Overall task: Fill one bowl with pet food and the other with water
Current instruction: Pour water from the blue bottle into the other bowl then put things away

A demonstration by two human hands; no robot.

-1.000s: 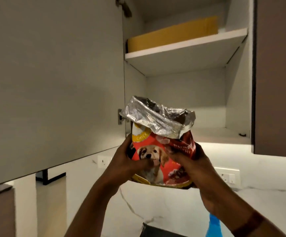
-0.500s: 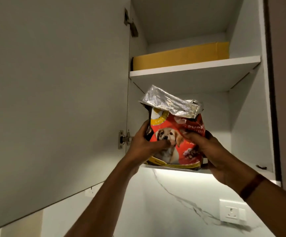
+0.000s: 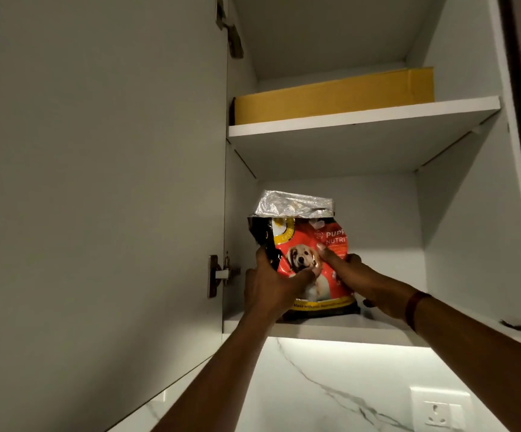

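Two-handed hold on the pet food bag (image 3: 310,236): grips its left edge with the left hand (image 3: 268,288), thumb across the puppy picture, and clasps its right side with the right hand (image 3: 354,275), fingertips on the front. Has the bag upright, foil top folded over, base on the lower shelf (image 3: 331,328) of the open cabinet (image 3: 471,229), below a yellow box (image 3: 331,98) on the upper shelf (image 3: 362,116).

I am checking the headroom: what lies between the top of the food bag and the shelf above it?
Nothing; the head view shows a bare gap between the food bag and the upper shelf.
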